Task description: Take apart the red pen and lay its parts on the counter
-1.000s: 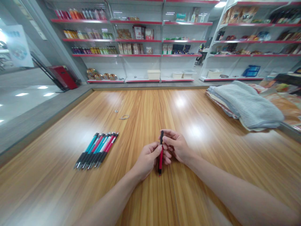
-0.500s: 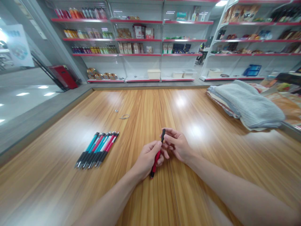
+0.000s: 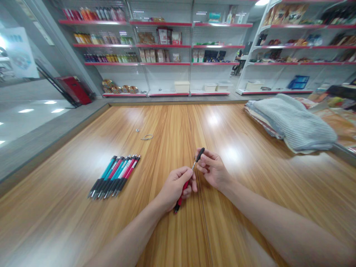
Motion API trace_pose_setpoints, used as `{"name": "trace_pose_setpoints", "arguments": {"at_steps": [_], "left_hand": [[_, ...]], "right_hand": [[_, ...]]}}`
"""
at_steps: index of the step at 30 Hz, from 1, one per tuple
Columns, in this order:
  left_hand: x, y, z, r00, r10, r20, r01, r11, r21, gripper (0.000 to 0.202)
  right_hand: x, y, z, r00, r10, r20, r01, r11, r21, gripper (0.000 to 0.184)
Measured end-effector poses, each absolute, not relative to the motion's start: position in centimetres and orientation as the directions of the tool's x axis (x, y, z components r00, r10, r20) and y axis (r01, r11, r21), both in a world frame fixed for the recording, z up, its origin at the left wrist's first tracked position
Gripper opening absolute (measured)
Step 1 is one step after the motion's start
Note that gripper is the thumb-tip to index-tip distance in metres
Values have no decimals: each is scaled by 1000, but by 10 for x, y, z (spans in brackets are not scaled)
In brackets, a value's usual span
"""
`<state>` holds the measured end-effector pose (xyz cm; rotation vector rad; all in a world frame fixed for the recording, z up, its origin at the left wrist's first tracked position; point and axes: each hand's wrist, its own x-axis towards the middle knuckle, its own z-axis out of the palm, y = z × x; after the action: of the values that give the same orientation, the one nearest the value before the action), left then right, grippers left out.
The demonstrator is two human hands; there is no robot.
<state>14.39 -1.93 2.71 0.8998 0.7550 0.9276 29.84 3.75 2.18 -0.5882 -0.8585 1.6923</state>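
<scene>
My left hand [image 3: 175,185] is closed around the red barrel [image 3: 185,185] of a pen, whose black button end points down toward me. Pinched in the fingers of my right hand [image 3: 215,170] is the pen's black grip [image 3: 200,154], set apart from the barrel. A thin, light-coloured refill [image 3: 194,165] shows in the gap between the two parts. To the left, several pens [image 3: 114,178] in teal, red and white lie side by side on the wooden table [image 3: 167,129], their black grips and silver tips toward me.
Beyond the pens lie a thin looped strip [image 3: 147,137] and a tiny metallic piece [image 3: 137,130]. Folded towels [image 3: 300,118] are stacked at the far right, beside plastic packages [image 3: 342,122]. Shelves [image 3: 164,64] of goods stand past the table's raised far edge.
My right hand has moved up and right with the black grip, away from the barrel, and the refill now shows between them. My left hand keeps its hold on the barrel.
</scene>
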Motion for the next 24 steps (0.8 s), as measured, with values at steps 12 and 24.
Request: {"name": "trace_pose_setpoints", "arguments": {"at_steps": [12, 24], "left_hand": [[143, -19, 26, 354, 921, -163, -353, 293, 889, 29], [143, -18, 25, 343, 928, -145, -375, 276, 885, 30]], "right_hand": [[309, 47, 13, -194, 948, 251, -76, 240, -968, 17], [301, 41, 11, -295, 902, 316, 334, 407, -850, 24]]}}
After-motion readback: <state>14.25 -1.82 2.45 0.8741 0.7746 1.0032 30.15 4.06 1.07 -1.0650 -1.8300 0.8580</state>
